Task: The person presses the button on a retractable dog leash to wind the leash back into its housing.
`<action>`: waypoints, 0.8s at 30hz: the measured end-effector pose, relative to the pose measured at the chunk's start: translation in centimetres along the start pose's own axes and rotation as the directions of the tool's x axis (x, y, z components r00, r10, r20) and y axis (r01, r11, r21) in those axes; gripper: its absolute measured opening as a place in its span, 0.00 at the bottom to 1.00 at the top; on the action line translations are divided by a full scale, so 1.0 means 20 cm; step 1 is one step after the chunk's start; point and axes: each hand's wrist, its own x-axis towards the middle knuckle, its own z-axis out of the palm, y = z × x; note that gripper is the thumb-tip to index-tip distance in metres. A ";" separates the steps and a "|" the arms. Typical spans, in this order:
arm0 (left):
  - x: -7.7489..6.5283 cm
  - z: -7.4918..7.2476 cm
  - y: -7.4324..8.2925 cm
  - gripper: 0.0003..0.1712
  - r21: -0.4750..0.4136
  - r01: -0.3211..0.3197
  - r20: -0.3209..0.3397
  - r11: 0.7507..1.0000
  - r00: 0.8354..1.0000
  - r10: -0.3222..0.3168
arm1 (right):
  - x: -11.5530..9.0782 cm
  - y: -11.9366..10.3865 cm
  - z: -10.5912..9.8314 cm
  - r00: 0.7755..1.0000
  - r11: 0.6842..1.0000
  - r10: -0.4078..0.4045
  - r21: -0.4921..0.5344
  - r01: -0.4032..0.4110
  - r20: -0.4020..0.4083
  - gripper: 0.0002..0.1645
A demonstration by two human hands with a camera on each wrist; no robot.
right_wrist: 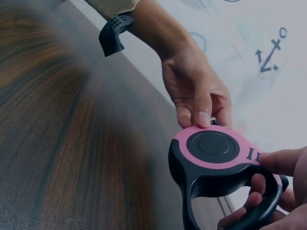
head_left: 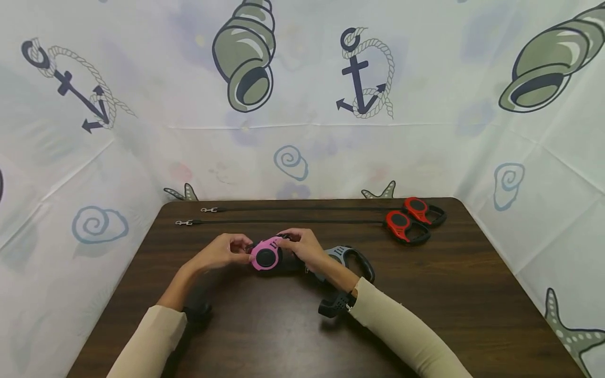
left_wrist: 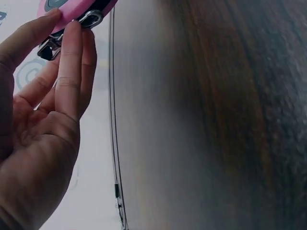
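Observation:
A pink and black retractable dog leash (head_left: pixel 273 244) is held up over the table between both hands. My left hand (head_left: pixel 221 256) pinches it at its cord end, thumb on the pink casing and fingers at the metal clip (left_wrist: pixel 91 19). From the other side, my right hand (head_left: pixel 304 248) grips the black loop handle (right_wrist: pixel 187 191); its thumb lies by the buttons (right_wrist: pixel 254 154) on the casing. Just behind the right wrist lies a grey retractable leash (head_left: pixel 337 253) with a black handle, partly hidden by the forearm.
Two red retractable leashes (head_left: pixel 398 220) lie at the back right of the dark wooden table (head_left: pixel 264 331). Their black cords (head_left: pixel 293 221) run straight leftward, side by side, ending in metal clips (head_left: pixel 184 222). A printed cloth (head_left: pixel 312 94) hangs behind the table.

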 end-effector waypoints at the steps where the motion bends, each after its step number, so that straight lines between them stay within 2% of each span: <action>1: 0.00 0.00 0.00 0.18 -0.008 0.005 0.015 1.000 1.000 -0.004 | 0.00 0.00 0.01 1.000 1.000 0.012 -0.003 -0.012 0.001 0.17; 8: -0.01 0.00 -0.03 0.17 -0.030 0.028 0.095 0.999 0.995 -0.025 | 0.00 0.02 0.02 1.000 0.999 0.025 -0.048 -0.024 0.009 0.17; 11: -0.02 0.01 -0.04 0.18 -0.076 0.034 0.113 0.997 0.993 -0.025 | -0.01 0.02 0.03 0.999 0.997 0.033 -0.075 -0.032 0.007 0.18; 15: -0.02 0.01 -0.05 0.19 -0.113 0.054 0.114 0.992 0.993 -0.041 | -0.01 0.02 0.03 0.999 0.979 0.041 -0.198 -0.042 -0.005 0.21; 18: -0.02 0.02 -0.05 0.20 -0.115 0.064 0.102 0.991 0.993 -0.052 | 0.00 0.02 0.02 1.000 0.925 0.009 -0.379 -0.013 -0.013 0.25; 21: -0.02 0.02 -0.05 0.21 -0.082 0.059 0.078 0.995 0.996 -0.052 | 0.01 0.00 0.02 0.999 0.844 -0.039 -0.536 0.028 -0.009 0.29; 24: -0.02 0.02 -0.05 0.22 -0.041 0.053 0.054 0.998 0.997 -0.051 | 0.02 0.00 0.01 0.997 0.781 -0.073 -0.620 0.067 0.017 0.30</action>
